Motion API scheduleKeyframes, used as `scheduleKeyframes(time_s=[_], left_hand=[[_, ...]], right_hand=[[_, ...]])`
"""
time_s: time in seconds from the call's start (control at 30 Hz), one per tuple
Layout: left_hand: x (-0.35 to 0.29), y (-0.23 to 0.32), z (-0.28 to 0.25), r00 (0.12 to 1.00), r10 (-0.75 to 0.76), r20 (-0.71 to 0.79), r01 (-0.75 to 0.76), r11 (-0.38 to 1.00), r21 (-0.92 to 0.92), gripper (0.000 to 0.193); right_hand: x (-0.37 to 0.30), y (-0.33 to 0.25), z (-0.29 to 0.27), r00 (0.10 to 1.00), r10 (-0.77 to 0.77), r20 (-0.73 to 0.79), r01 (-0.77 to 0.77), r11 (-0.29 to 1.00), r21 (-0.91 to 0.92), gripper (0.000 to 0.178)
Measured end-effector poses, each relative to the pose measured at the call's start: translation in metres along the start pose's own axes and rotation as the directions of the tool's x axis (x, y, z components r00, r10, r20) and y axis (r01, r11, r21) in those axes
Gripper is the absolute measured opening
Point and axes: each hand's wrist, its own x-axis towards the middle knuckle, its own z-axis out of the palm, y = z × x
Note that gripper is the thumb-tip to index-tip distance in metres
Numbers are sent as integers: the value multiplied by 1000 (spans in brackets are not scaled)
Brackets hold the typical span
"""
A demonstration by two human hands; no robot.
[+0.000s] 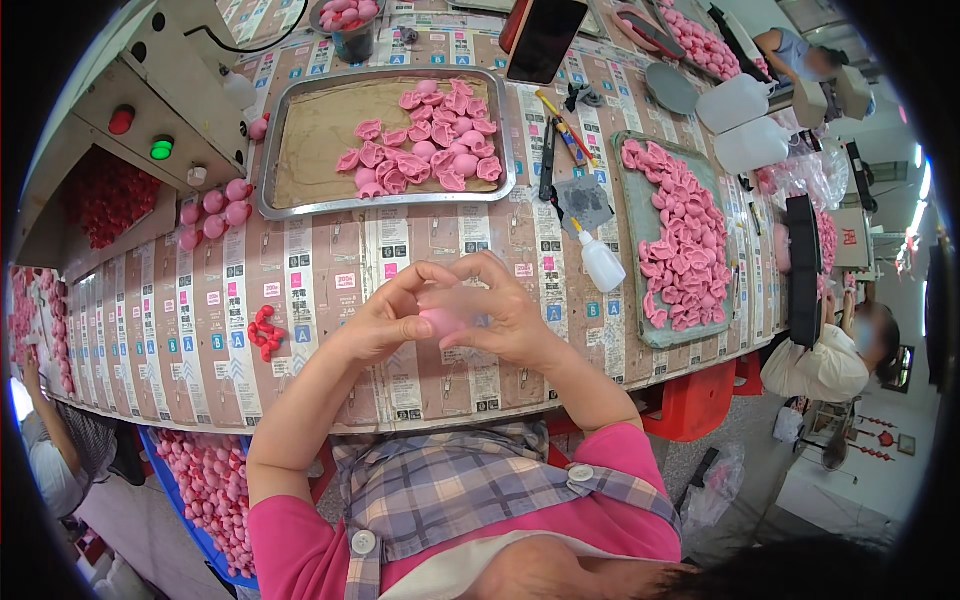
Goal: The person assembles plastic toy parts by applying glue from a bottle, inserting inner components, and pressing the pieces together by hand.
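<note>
Over the near middle of the table, my left hand [395, 315] and my right hand [505, 315] are raised together, fingers curled around a smooth, rounded pink piece [440, 320]. Part of it is blurred and covered by fingers, so its exact kind is hidden. Beyond them lies a metal tray [390, 208] lined with brown sheet, bearing pink shell-like pieces [395, 165] and round pink balls. A white squeeze bottle [602, 262] with a yellow tip stands right of my right hand. Small red pieces [265, 333] lie in a cluster left of my left hand.
At left is a metal machine [165, 80] with buttons, pink balls [213, 205] beside it. A greenish tray [625, 165] of pink shells sits right. A phone [545, 40] stands at the back. A blue bin [205, 555] is below left. Other people [840, 350] sit nearby.
</note>
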Motion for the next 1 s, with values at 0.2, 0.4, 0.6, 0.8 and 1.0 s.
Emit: scheduleKeyframes(time_s=[0.2,0.4,0.6,0.8,1.0], left_hand=[[-1,-2,-5,1000,6,27,-7,999,32,51],[-3,-2,-4,1000,16,-3,-15,998,63,51],[-2,-1,-4,1000,5,25,-6,998,64,50],[-2,-1,-2,1000,20,20,-21,998,56,49],[-2,-2,-3,999,39,37,-41,997,64,49]], right_hand=[[0,-1,-1,1000,11,18,-11,1000,21,40],[0,-2,-1,1000,-13,27,12,1000,27,41],[-1,-1,-1,1000,-8,30,7,1000,23,41],[-1,-2,-1,999,25,46,-27,999,45,41],[-2,-1,-1,999,15,46,-18,998,52,41]])
